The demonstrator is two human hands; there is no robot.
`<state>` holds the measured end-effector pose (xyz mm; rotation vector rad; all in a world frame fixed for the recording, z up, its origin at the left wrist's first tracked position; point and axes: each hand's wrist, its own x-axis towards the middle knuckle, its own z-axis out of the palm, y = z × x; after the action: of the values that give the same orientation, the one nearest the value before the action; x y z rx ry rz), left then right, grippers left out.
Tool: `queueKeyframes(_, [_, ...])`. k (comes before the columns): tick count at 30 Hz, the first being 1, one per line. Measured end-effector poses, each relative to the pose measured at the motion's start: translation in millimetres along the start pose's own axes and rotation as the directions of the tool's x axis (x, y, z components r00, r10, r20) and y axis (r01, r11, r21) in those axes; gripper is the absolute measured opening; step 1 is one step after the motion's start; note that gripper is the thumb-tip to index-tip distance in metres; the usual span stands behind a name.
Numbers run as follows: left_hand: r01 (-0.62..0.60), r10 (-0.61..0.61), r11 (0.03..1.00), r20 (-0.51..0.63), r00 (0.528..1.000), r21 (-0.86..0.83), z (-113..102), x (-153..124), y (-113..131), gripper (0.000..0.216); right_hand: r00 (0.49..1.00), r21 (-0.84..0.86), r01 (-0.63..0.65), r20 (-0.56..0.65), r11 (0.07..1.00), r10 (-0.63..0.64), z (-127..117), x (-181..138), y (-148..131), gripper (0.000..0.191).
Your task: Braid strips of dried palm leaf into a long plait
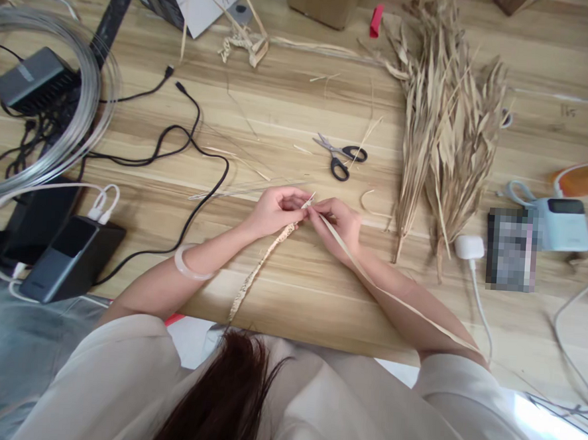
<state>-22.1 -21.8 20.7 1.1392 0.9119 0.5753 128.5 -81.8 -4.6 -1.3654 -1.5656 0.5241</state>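
Observation:
My left hand [277,210] is closed in a pinch near the upper end of a narrow braided straw strip [261,266]. The braid hangs from these fingers toward the table's front edge. Close beside it, my right hand [339,228] pinches a long flat pale straw strand [370,276], which trails back over my right forearm. The fingertips of both hands almost meet at the braid's tip, so the exact crossing of strands there is hidden. Beyond the hands lie black-handled scissors [338,157] with their blades slightly apart.
Dried leaf bundles [444,123] lie to the right, near a light blue power bank [562,225] and a white charger [470,247]. On the left are a wire coil [90,95], black cables [180,130] and a dark power bank [72,259]. A small woven straw piece [255,48] sits at the back.

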Motion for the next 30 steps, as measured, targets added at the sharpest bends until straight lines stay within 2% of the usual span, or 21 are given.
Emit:
queueKeyframes(4, [0.004, -0.004, 1.0, -0.005, 1.0, -0.014, -0.5, 0.6, -1.8, 0.035, 1.0, -0.003, 0.012, -0.012, 1.0, -0.013, 0.2, 0.8, -1.0, 0.013])
queueKeyframes(9, [-0.029, 0.028, 0.999, -0.013, 1.0, -0.036, -1.1, 2.5, -5.7, 0.035, 0.999, 0.022, -0.039, -0.004, 0.999, 0.039, 0.0, -0.2, -3.6, 0.016])
queueKeyframes(14, [-0.028, 0.025, 0.998, -0.041, 0.999, -0.063, -0.4, 2.9, -4.8, 0.034, 1.0, -0.02, -0.002, -0.023, 1.0, 0.002, 0.1, 0.2, -3.7, 0.012])
queueKeyframes(23, [-0.022, 0.022, 1.0, -0.002, 1.0, 0.006, -1.9, 2.2, -3.7, 0.036, 0.999, -0.06, -0.04, 0.004, 0.997, 0.04, 0.3, -1.7, -1.5, 0.016])
queueKeyframes(30, [-0.017, 0.018, 0.999, -0.012, 1.0, 0.034, -0.7, 1.2, -0.9, 0.036, 1.0, -0.065, 0.012, 0.025, 0.998, -0.011, -0.6, 2.2, -3.1, 0.011])
